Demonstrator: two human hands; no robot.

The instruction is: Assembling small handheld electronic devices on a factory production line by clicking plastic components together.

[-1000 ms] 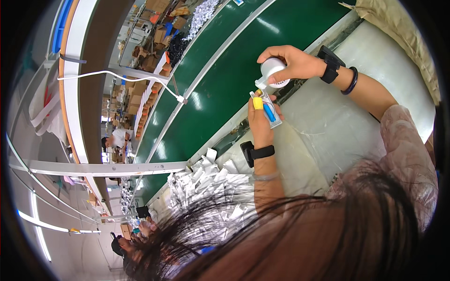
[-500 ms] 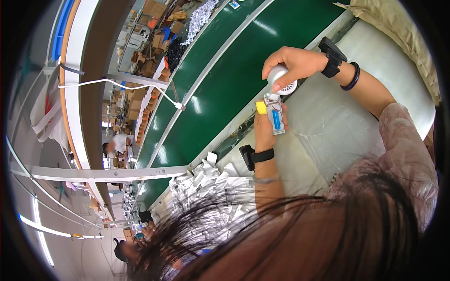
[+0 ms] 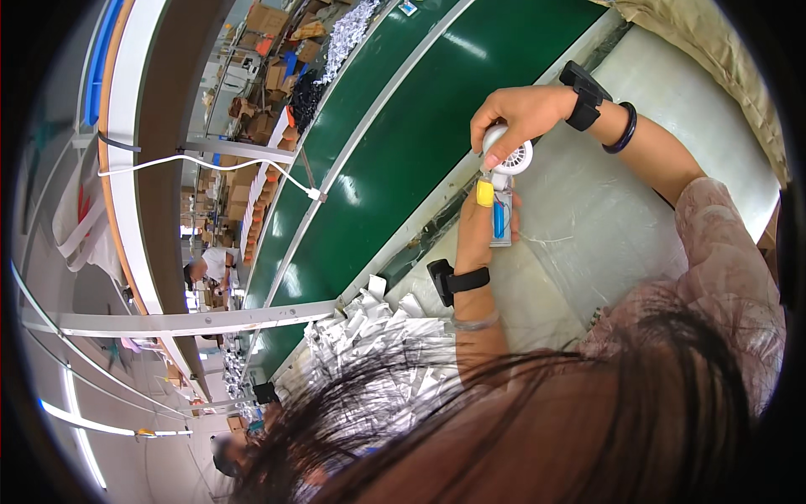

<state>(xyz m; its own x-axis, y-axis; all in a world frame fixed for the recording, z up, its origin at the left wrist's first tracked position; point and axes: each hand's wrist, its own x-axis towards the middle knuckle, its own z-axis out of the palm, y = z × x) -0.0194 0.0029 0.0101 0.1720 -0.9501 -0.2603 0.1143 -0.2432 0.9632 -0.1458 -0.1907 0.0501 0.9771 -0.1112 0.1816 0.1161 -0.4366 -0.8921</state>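
A small white handheld fan is held between my two hands over the pale work surface. Its handle is open and shows a blue battery inside. My left hand grips the handle from below, its fingers partly hidden behind it. Something yellow, perhaps a wrap on a finger, shows at the handle's upper left. My right hand is closed round the fan's round grille head, thumb on its near side. A thin pale wire runs off to the right of the handle.
A green conveyor belt with metal rails runs along the far side. White plastic parts lie heaped at the left of my left forearm. A white cable hangs over the belt. Beige cloth lies at far right; other people work at left.
The fan's head has settled into line with the handle, and the handle stands more upright in view. Both hands keep hold of the fan.
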